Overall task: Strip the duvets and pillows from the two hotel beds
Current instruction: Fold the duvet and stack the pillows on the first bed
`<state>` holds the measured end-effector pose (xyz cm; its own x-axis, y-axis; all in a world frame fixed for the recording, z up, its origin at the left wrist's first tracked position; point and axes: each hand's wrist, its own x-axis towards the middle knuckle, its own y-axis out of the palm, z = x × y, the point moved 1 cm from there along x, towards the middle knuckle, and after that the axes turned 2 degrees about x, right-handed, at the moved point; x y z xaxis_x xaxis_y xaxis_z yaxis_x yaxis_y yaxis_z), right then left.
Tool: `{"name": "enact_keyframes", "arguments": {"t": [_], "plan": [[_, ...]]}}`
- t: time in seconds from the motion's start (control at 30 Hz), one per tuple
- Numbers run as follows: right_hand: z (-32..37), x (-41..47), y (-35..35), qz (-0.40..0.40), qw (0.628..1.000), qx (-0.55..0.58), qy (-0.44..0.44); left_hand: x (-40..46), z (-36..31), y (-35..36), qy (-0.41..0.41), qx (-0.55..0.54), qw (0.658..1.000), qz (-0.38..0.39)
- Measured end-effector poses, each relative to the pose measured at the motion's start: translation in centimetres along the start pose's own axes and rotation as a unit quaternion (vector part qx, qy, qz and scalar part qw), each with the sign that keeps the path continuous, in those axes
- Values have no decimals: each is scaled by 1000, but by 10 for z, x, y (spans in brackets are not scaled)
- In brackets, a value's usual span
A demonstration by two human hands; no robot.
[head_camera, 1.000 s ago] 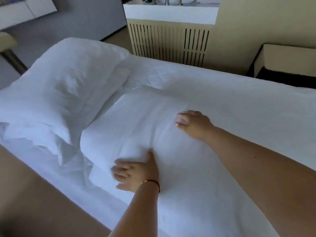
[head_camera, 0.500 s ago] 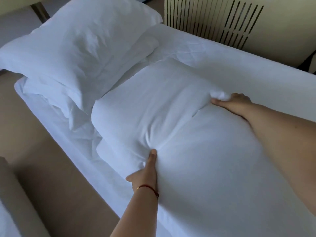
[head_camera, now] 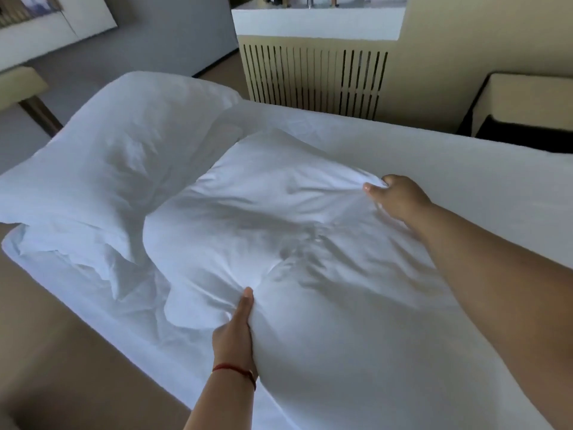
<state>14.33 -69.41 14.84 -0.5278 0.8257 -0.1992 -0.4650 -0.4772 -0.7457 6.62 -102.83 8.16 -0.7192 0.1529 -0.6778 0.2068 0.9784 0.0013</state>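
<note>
nearest, the left hand point(head_camera: 234, 333) grips the near edge of a white pillow point(head_camera: 279, 231), thumb on top and fabric bunched under it; a red string sits on the wrist. further right, the right hand point(head_camera: 398, 198) pinches the same pillow's far right edge, the cloth puckered at the fingers. the pillow lies across the middle of the bed point(head_camera: 449, 162), looking partly lifted between the two hands. to its left, at the far left end of the bed, a second pillow point(head_camera: 124, 156) lies untouched, leaning on crumpled linen. beyond the bed stands a slatted cabinet point(head_camera: 313, 76). i judge the job early: this pillow is only gripped, the other remains, and no second bed shows.
</note>
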Motion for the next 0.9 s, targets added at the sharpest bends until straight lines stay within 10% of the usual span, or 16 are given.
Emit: {"name": "enact_keyframes", "arguments": {"t": [0.43,0.9], "plan": [[-127,-151,-167,-241,934,197,176,-80,-72,132,187,269,919,221],[-330,-269,-332,-469,801,244,282,-216,34,385,221,299,828,420]]}}
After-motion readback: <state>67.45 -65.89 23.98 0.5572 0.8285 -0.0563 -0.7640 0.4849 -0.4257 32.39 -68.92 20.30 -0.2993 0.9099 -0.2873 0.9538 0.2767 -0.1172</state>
